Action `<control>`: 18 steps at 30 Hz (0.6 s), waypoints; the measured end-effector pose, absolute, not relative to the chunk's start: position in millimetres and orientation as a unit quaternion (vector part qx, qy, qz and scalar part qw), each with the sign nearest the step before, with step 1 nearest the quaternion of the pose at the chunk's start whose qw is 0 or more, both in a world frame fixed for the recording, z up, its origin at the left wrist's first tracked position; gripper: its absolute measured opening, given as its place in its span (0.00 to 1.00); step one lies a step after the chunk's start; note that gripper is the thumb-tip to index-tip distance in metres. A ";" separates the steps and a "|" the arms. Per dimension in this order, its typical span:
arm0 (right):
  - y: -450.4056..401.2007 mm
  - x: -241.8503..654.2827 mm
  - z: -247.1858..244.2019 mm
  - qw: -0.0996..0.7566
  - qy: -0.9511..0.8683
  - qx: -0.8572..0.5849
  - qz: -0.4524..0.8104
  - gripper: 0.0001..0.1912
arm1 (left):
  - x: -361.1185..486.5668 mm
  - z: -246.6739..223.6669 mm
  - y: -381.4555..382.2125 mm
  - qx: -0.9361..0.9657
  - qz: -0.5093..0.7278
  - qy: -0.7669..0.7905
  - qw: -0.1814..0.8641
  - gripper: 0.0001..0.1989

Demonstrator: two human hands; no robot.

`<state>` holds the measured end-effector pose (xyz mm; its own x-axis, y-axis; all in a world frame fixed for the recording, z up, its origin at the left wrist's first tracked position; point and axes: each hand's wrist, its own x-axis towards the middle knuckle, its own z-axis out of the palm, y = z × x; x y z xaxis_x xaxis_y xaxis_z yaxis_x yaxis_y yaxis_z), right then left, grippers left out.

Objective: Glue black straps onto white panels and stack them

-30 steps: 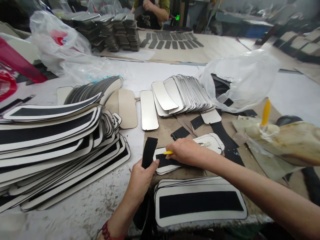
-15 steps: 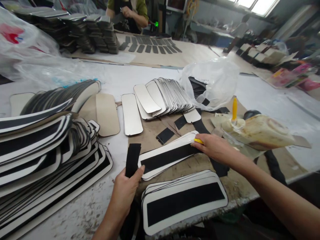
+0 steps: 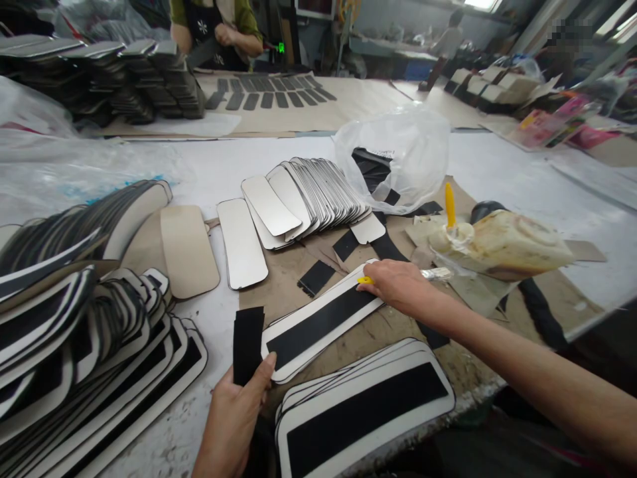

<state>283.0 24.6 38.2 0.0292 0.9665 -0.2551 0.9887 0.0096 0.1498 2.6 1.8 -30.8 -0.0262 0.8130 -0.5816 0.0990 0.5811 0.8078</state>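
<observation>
The left hand [image 3: 231, 421] gripped a black fabric strip [image 3: 247, 345], the right hand [image 3: 395, 285] pinched a yellow-handled tool [image 3: 365, 280] against a black-striped white panel [image 3: 318, 325] lying on a cardboard sheet [image 3: 293, 299], with finished striped panels [image 3: 99, 372] piled left and unstriped silver blanks [image 3: 303, 199] fanned beyond.

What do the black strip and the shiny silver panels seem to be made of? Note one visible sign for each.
The black strip in the left hand looks like a matte fabric, possibly felt: dull, soft-looking surface. The silver panels look like smooth metal or foil-faced sheet, glossy and light-reflecting; the pictures cannot settle which.
</observation>
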 end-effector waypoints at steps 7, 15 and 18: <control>29.2 287.7 29.4 0.155 0.686 0.708 -0.059 0.15 | 1.2 -31.8 2.1 0.360 0.277 0.663 0.595 0.24; 14.2 308.6 46.0 0.102 0.624 0.774 0.020 0.15 | 0.9 -31.2 2.7 0.340 0.291 0.651 0.614 0.24; -0.1 317.8 46.2 0.034 0.611 0.791 -0.002 0.15 | -0.4 -33.4 3.5 0.340 0.300 0.637 0.624 0.24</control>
